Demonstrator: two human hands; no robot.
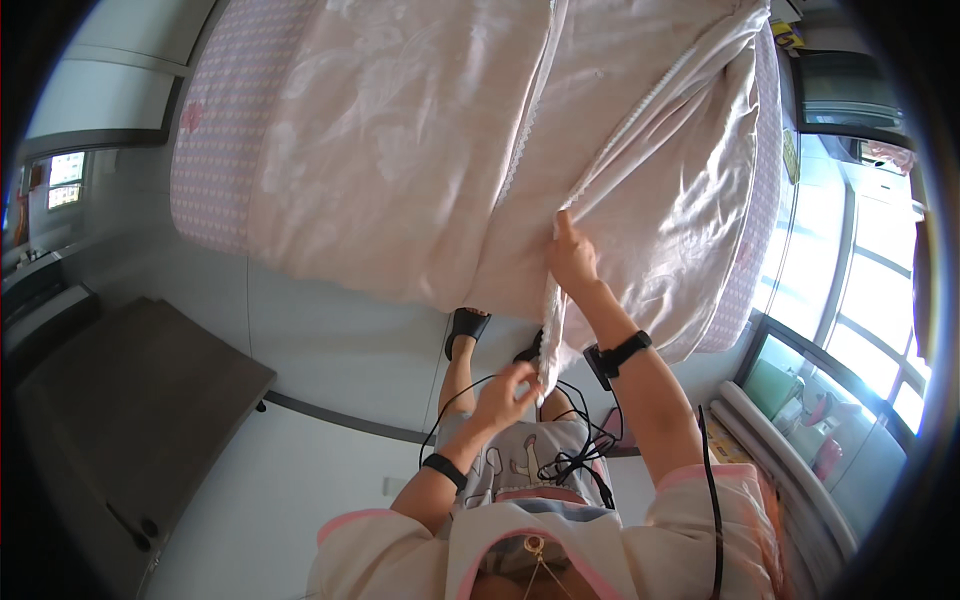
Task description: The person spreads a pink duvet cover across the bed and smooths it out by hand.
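A shiny pale pink duvet cover (390, 150) lies spread over the bed, its near edge hanging over the side. Along its right part runs a white trimmed edge (640, 110), which looks like a zip or lace; I cannot tell which. My right hand (573, 258) is closed on this edge, pinching it and lifting the cloth into folds. From there a strip of the edge hangs down toward me. My left hand (505, 398) is at its lower end, the thumb and fingers closed around the strip close to my lap.
The bed's mattress (215, 150) shows a heart-patterned sheet. A dark brown table or cabinet (140, 400) stands at the left. Black cables (575, 460) hang before my lap. At the right are a windowsill with bottles (825, 455) and a bright window (880, 270).
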